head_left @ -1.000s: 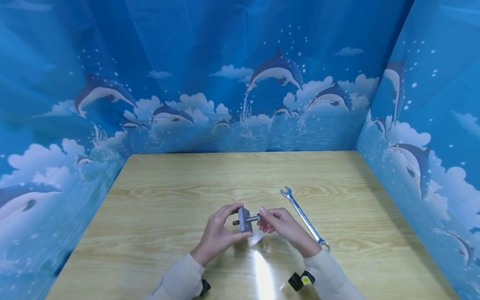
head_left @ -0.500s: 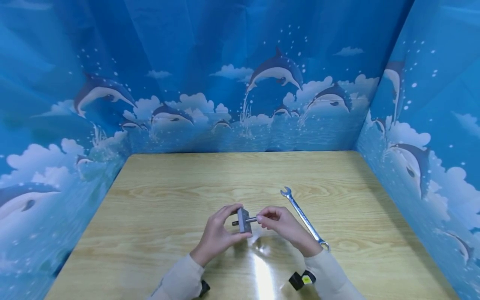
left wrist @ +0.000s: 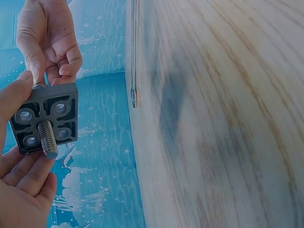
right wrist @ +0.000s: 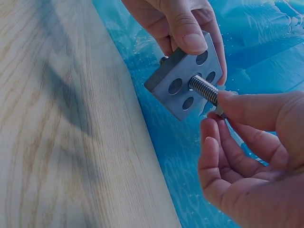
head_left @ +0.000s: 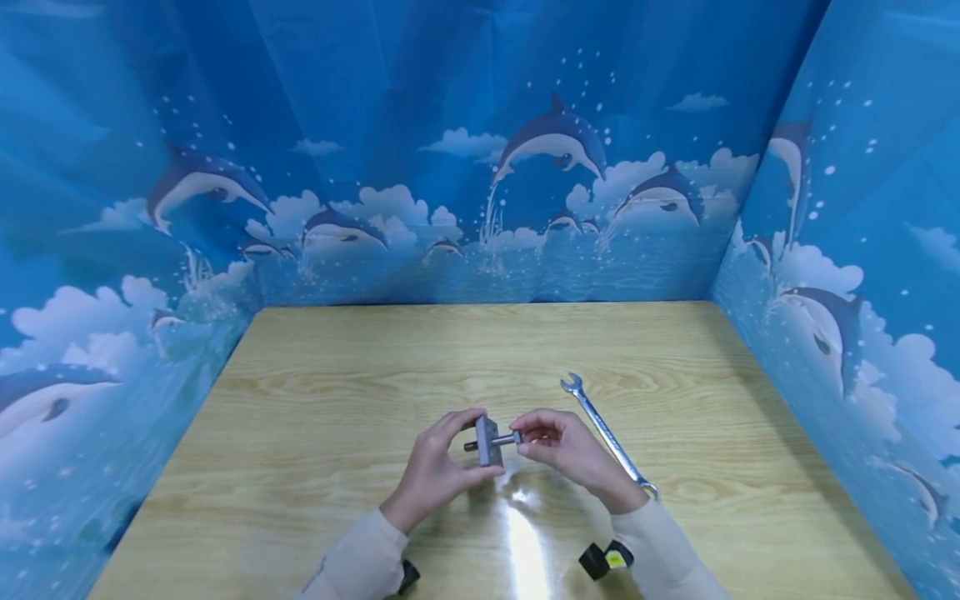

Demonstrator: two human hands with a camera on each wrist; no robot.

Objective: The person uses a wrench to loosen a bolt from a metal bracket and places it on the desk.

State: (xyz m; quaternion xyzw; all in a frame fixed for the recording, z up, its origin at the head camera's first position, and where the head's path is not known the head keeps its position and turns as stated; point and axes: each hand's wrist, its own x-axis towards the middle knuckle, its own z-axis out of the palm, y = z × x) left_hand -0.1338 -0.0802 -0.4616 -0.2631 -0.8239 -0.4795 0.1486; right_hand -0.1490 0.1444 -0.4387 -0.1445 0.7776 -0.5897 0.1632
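My left hand [head_left: 433, 473] holds a grey square plate [right wrist: 186, 65] by its edges, thumb on one side and fingers on the other. The plate has a hole near each corner, and its ribbed face shows in the left wrist view. A threaded bolt [right wrist: 204, 89] runs through its centre, the tip sticking out on the ribbed side [left wrist: 46, 135]. At the bolt's other end, my right hand [head_left: 568, 450] pinches the head between thumb and fingers; in the right wrist view the fingertips partly hide that head. Plate and bolt are held up above the table.
To the right of my right hand, a combination wrench [head_left: 609, 437] lies slanted on the wood-grain table [head_left: 360, 367], its ring end near my right forearm. Blue curtains [head_left: 420, 100] printed with dolphins stand around the back and sides.
My right fingers have shifted and turned around the bolt's head, covering it half a second ago and showing part of it now. The left hand and the plate stay nearly still.
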